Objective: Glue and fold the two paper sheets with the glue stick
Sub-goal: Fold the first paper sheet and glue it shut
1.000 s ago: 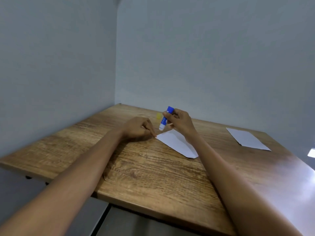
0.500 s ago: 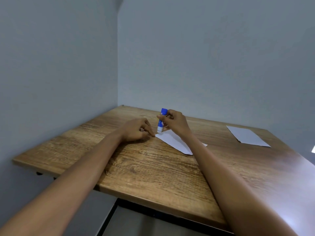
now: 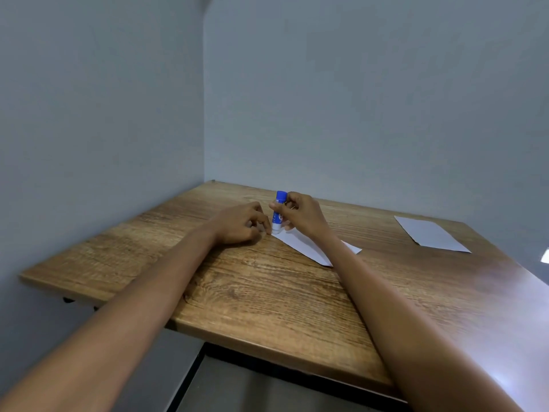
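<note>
Resting on the desk (image 3: 267, 292) toward its far left corner, the left hand (image 3: 240, 223) lies knuckles up with its fingers curled under. Its fingertips (image 3: 265, 230) come down right at the pointed left corner of the nearer paper sheet (image 3: 303, 245); whether they press that corner or only touch the wood beside it is too small to tell. The forearm runs back across the near left edge of the desk.

Just right of those fingertips stands the glue stick (image 3: 278, 212), nearly upright, blue at the top and white lower down, its bottom end meeting the same left corner of the sheet. The right hand (image 3: 300, 215) pinches the stick around its middle, thumb on the left side and fingers curled round the far side, and the hand sits over the sheet's far edge.

The nearer sheet is white and lies flat, turned at an angle, narrowing to the point under the glue stick and widening toward the right, where the right forearm crosses over it and hides part of it.

Well apart, near the far right corner of the desk, the second paper sheet (image 3: 430, 234) lies flat and untouched, also white, also turned at an angle to the desk edges.
</note>
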Motion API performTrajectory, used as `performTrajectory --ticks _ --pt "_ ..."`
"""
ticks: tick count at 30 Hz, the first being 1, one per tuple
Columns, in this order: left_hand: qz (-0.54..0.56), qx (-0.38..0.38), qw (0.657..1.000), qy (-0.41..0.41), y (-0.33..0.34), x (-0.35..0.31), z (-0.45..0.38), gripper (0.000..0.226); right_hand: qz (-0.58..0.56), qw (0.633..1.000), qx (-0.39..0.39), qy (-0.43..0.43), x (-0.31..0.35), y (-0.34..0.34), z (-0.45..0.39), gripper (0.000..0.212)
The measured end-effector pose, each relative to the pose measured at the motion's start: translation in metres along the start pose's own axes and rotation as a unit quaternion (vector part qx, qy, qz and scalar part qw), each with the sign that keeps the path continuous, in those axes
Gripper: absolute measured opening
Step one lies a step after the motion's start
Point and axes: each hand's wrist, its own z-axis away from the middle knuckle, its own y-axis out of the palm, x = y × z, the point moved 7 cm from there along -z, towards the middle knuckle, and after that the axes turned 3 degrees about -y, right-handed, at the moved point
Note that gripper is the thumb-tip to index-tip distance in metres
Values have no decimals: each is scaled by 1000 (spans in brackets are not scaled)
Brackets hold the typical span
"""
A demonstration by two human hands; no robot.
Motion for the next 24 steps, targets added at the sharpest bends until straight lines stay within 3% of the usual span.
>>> performTrajectory --ticks 5,9,14,19,24 --pt "-13 11 1000 1 2 1 -1 42 -1 999 -33 10 -4 -9 -1 31" --pt "-26 11 1000 5 2 1 -2 40 1 1000 -11 10 -7 -6 0 22" --pt "-38 12 999 10 2 -1 -4 41 12 999 -25 33 -13 -12 -1 33" --pt "-41 7 999 17 3 0 -5 27 36 997 -57 33 -20 -21 -1 32" --pt "-34 -1 999 16 3 1 -6 26 57 994 -86 43 -26 -35 -1 32"
